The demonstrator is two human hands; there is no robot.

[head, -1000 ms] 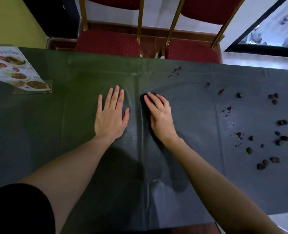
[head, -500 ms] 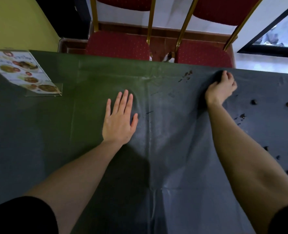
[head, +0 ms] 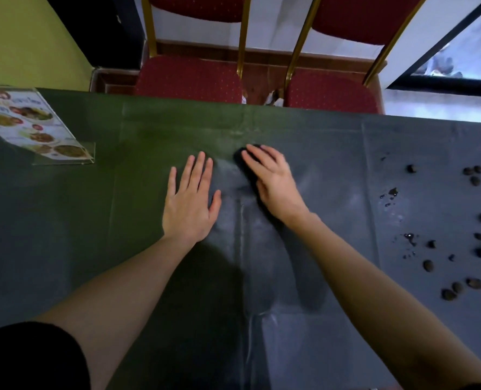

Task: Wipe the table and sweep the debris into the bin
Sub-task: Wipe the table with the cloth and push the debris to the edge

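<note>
A dark cover lies over the table (head: 332, 319). My left hand (head: 190, 202) rests flat on it with fingers straight and spread. Just right of it, my right hand (head: 273, 181) presses a dark cloth (head: 240, 159) onto the cover with fingers extended; most of the cloth is hidden under the palm. Several small brown bits of debris (head: 456, 288) and dark wet spots (head: 390, 194) are scattered over the right part of the table, apart from both hands. No bin is in view.
A menu in a clear stand (head: 33, 125) sits at the far left of the table. Two red chairs with gold frames (head: 188, 77) (head: 332, 91) stand behind the far edge. A yellow wall is at the upper left.
My right hand has swept back left with the cloth, from the far edge near the dark spots to beside my left hand. The spots near the far edge are gone. My left hand has stayed put.
</note>
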